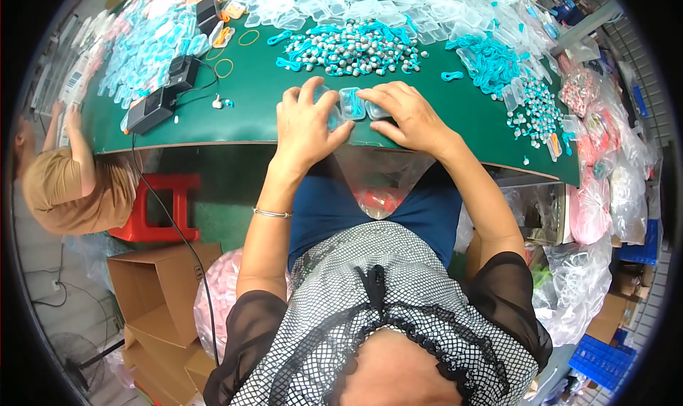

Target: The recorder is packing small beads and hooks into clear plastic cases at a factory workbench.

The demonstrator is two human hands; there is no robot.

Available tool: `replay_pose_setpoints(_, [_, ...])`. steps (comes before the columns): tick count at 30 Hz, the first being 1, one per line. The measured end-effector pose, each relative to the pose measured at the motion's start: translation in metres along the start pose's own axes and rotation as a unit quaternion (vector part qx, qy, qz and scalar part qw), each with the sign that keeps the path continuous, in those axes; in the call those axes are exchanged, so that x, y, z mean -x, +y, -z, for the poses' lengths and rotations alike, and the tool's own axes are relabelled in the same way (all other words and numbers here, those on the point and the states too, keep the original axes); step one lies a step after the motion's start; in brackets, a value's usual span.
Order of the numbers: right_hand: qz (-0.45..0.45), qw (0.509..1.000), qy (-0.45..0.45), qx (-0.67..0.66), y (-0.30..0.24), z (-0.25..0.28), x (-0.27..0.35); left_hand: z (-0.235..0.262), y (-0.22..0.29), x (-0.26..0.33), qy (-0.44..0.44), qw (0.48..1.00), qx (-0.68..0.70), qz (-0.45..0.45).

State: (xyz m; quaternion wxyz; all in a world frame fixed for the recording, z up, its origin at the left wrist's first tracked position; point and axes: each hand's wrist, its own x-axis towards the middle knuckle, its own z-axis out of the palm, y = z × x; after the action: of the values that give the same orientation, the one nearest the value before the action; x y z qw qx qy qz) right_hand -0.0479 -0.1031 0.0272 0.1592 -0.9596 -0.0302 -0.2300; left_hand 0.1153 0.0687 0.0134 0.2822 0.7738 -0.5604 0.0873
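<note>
Near the table's front edge, both my hands rest over a row of small clear plastic cases. My left hand has its fingers and thumb curved around the left case, which they partly hide. In the middle lies a clear plastic case with a coiled teal cord inside. My right hand grips the right case between fingers and thumb, the fingertips reaching the middle case's edge. Beyond them is a heap of teal cords with silver-grey bead-like ends.
Clear empty cases pile up at the back. Teal cord bundles lie to the right, with loose grey-and-teal pieces nearer. Filled cases and black boxes with a cable are left. A co-worker sits at far left.
</note>
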Motion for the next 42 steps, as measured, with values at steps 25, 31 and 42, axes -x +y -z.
replay_pose_setpoints(25, [-0.297, 0.926, -0.118, -0.198, 0.001, -0.107, 0.148, -0.151, 0.019, 0.107, -0.326, 0.835, 0.406, 0.178])
replay_pose_setpoints(31, [-0.307, 0.894, -0.241, -0.218, 0.059, -0.202, 0.158, -0.323, -0.038, 0.159, -0.374, 0.900, 0.205, 0.092])
replay_pose_setpoints(42, [-0.338, 0.887, -0.216, -0.231, 0.056, -0.254, 0.173, -0.277, -0.012, 0.128, -0.391, 0.907, 0.126, 0.094])
